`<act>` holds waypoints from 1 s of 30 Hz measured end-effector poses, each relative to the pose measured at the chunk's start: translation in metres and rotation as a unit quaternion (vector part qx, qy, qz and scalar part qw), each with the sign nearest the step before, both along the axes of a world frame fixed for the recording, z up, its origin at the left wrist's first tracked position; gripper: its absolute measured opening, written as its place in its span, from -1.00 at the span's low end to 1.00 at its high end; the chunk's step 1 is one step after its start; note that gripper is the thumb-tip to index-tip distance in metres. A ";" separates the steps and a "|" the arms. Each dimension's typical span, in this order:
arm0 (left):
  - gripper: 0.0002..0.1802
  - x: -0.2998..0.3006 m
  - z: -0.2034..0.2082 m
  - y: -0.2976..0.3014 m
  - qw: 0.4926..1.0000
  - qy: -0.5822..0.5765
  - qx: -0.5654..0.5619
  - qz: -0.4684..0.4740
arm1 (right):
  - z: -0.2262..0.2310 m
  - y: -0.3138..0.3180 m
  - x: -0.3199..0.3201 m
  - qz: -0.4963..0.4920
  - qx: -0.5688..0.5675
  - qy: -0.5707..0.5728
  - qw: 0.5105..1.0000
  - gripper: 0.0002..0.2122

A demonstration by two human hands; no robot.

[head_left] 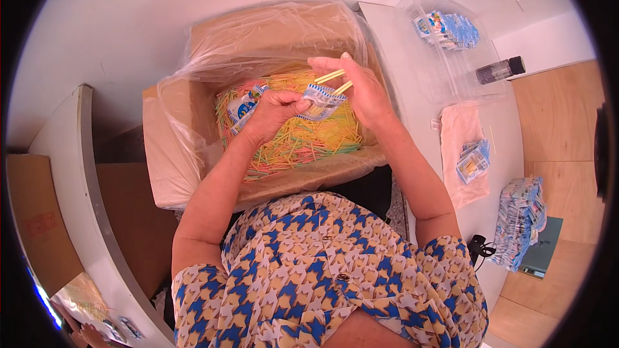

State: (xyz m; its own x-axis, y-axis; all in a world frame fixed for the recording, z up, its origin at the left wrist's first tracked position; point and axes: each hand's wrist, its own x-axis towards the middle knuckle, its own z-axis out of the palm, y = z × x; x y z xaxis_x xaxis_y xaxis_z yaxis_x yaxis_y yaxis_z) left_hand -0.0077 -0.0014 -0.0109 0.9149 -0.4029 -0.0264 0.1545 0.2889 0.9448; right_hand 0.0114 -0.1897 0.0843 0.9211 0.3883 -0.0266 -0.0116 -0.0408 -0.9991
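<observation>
1. Ahead of you: pale wall [129, 58], faintly marked.
2. At your right: white table [422, 148]; beyond it, light wooden panels [560, 130] with visible seams.
3. At your left: white panel [62, 177]; farther out, a narrow bright strip [44, 299].

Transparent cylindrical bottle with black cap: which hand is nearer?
Right. The right hand is left of the bottle, apart from it, over the plastic-lined brown cardboard box; the left hand is farther left, holding a small blue-and-white plastic packet.
</observation>
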 end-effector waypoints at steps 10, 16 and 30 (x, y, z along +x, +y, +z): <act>-0.81 0.001 0.002 0.001 1.000 -0.013 -0.004 0.006 | 0.020 0.001 -0.009 -0.013 0.015 -0.083 0.996 -0.53; -0.77 -0.001 0.011 0.010 0.998 0.010 -0.058 -0.019 | 0.038 -0.010 -0.005 -0.069 -0.179 -0.127 0.973 -0.61; -0.91 -0.009 0.022 0.005 0.995 -0.037 0.030 -0.088 | -0.014 0.012 -0.012 -0.020 -0.270 -0.158 0.950 -0.76</act>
